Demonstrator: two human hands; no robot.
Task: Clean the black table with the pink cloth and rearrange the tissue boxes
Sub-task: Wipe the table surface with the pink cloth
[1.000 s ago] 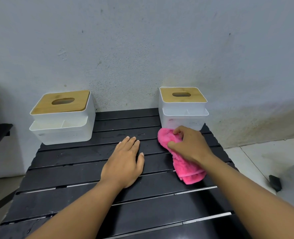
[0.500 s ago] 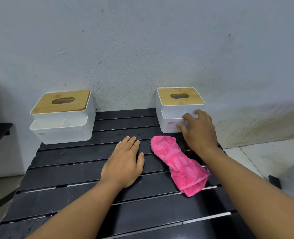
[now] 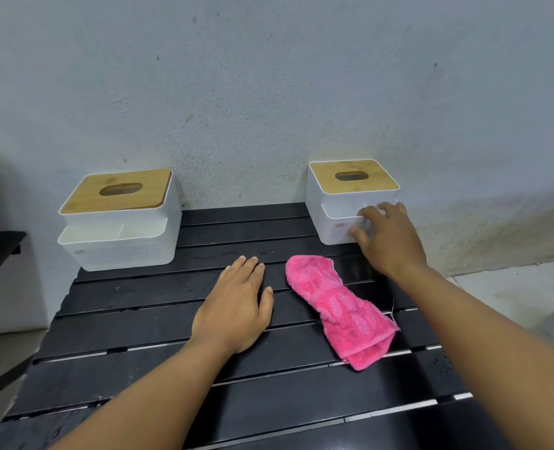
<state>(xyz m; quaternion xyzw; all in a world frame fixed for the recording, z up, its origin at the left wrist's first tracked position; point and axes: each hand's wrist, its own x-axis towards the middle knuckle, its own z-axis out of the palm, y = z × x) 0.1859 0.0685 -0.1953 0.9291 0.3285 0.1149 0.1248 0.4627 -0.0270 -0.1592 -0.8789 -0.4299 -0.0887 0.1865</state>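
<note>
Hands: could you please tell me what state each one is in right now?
Left hand: open, flat on the table.
Right hand: closed on the right box.

No legible text anywhere from where I stand. Only candidates: a tiny reddish mark (image 3: 79, 252) low on the front of the left tissue box (image 3: 119, 245), & a second reddish mark (image 3: 339, 226) on the front of the right tissue box (image 3: 331, 203). Both too small & blurred to read; can't tell if letters or logo.
</note>
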